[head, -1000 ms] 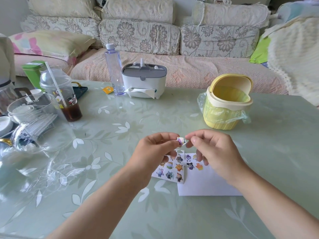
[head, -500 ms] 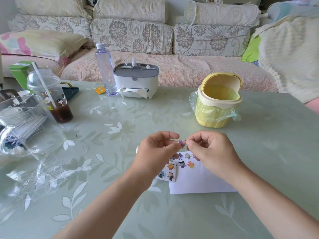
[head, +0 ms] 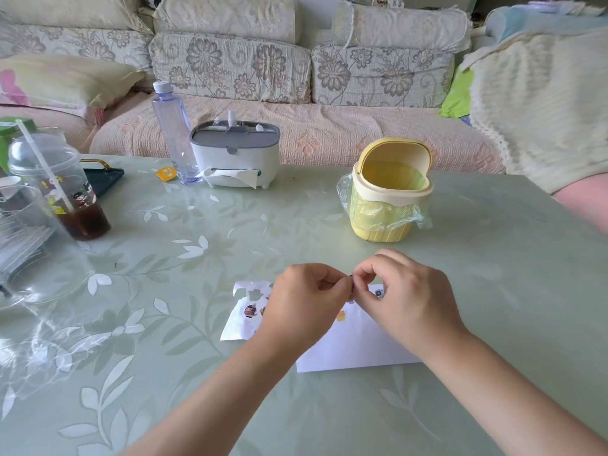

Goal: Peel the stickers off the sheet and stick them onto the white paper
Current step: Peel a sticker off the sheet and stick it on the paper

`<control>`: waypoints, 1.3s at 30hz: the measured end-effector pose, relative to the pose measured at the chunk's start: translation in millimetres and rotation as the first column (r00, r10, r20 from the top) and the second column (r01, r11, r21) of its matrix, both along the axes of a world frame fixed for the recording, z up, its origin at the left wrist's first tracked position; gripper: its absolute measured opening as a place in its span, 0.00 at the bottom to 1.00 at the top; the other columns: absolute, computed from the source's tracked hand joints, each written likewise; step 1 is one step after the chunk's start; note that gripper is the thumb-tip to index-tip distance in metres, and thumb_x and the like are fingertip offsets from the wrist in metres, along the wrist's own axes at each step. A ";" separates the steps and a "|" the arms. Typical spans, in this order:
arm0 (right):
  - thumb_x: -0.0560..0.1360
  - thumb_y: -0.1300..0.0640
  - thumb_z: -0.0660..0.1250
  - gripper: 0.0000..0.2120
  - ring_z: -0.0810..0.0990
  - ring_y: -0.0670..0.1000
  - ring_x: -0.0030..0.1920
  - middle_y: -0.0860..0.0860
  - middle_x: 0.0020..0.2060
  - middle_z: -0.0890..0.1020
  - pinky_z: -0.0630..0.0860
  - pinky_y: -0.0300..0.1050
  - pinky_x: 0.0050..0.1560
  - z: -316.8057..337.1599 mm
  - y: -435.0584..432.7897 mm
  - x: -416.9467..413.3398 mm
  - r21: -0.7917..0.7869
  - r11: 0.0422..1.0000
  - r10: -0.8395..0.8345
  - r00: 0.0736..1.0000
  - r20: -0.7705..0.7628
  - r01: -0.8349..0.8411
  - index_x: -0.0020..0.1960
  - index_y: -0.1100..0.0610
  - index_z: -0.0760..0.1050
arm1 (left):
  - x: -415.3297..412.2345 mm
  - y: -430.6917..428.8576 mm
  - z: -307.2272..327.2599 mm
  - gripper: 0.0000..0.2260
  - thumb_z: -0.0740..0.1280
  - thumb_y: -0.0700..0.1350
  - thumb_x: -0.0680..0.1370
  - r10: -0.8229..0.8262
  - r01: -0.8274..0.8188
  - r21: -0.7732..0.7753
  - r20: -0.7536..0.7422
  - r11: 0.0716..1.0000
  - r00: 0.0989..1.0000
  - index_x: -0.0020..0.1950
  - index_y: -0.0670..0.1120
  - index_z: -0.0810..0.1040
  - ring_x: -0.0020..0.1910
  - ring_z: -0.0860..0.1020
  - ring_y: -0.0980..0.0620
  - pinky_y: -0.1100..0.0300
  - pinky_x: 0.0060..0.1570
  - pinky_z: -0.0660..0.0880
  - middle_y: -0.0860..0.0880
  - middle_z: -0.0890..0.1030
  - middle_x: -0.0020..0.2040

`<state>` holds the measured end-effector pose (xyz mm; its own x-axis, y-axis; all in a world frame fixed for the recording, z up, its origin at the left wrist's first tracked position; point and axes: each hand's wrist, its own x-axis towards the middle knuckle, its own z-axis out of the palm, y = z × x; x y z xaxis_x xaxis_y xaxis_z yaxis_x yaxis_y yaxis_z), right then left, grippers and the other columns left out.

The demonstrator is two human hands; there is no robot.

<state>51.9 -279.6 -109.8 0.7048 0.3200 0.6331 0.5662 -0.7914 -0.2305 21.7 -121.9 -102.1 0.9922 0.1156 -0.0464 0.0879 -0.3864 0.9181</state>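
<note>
- Both forearms reach in from the near edge. The left hand (head: 306, 301) and right hand (head: 408, 301) hover over the table (head: 230, 232), knuckles up.
- The sticker (head: 351, 276) shows only as a tiny dark sliver where the fingertips meet, above the white paper (head: 355, 352). The sticker sheet (head: 245, 311) lies flat beside the paper, partly hidden by the left hand.
- The fingers (head: 340, 286) of both hands are curled, thumb and forefinger pinched tight on the sticker.

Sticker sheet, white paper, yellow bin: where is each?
sticker sheet (head: 235, 325): head view, its bare lower left corner.
white paper (head: 355, 352): head view, its blank lower part.
yellow bin (head: 393, 152): head view, its raised lid.
</note>
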 end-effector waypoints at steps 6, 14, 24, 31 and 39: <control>0.72 0.53 0.70 0.05 0.68 0.42 0.28 0.39 0.33 0.77 0.61 0.31 0.31 -3.0 -4.9 3.7 0.119 0.991 0.064 0.997 -0.040 -0.059 0.37 0.48 0.80 | 5.2 -5.9 -0.3 0.09 0.66 0.44 0.76 0.025 -0.027 -0.092 -0.017 0.995 1.000 0.38 0.49 0.84 0.34 0.83 0.53 0.60 0.33 0.76 0.52 0.85 0.36; 0.74 0.57 0.75 0.08 0.73 0.49 0.28 0.57 0.31 0.83 0.74 0.46 0.35 11.1 -15.2 8.1 0.569 0.820 0.321 0.769 -0.552 0.066 0.39 0.46 0.86 | 8.5 1.1 1.9 0.07 0.68 0.46 0.79 -0.089 0.090 -0.015 0.089 0.996 0.992 0.42 0.50 0.83 0.33 0.82 0.54 0.65 0.33 0.76 0.57 0.84 0.37; 0.76 0.58 0.73 0.08 0.73 0.48 0.29 0.57 0.30 0.81 0.71 0.39 0.34 13.2 -14.7 6.2 0.588 0.808 0.391 0.710 -0.585 0.039 0.38 0.50 0.84 | 5.0 5.5 3.4 0.07 0.68 0.43 0.79 -0.139 0.148 -0.099 0.092 0.984 0.986 0.43 0.46 0.83 0.34 0.80 0.57 0.65 0.34 0.75 0.53 0.85 0.38; 0.79 0.58 0.69 0.10 0.72 0.48 0.28 0.52 0.29 0.79 0.66 0.34 0.29 10.7 -6.7 5.1 0.588 0.804 0.398 0.654 -0.644 0.090 0.39 0.53 0.83 | 4.3 5.3 1.5 0.07 0.67 0.43 0.78 -0.082 0.090 -0.113 0.074 0.989 0.994 0.42 0.45 0.82 0.34 0.81 0.55 0.61 0.35 0.77 0.50 0.84 0.36; 0.79 0.57 0.69 0.09 0.73 0.53 0.33 0.61 0.36 0.81 0.66 0.41 0.28 17.1 -8.1 4.2 0.622 0.775 0.474 0.548 -0.689 0.112 0.42 0.54 0.85 | 3.3 9.9 5.3 0.07 0.68 0.43 0.78 -0.086 0.089 -0.089 0.037 0.992 0.996 0.41 0.45 0.81 0.32 0.79 0.55 0.66 0.31 0.73 0.47 0.84 0.36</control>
<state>56.1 -287.7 -92.7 0.9469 0.3173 -0.0518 0.0301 -0.2479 -0.9683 25.1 -112.0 -96.9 0.9995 0.0252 -0.0192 0.0260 -0.3066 0.9515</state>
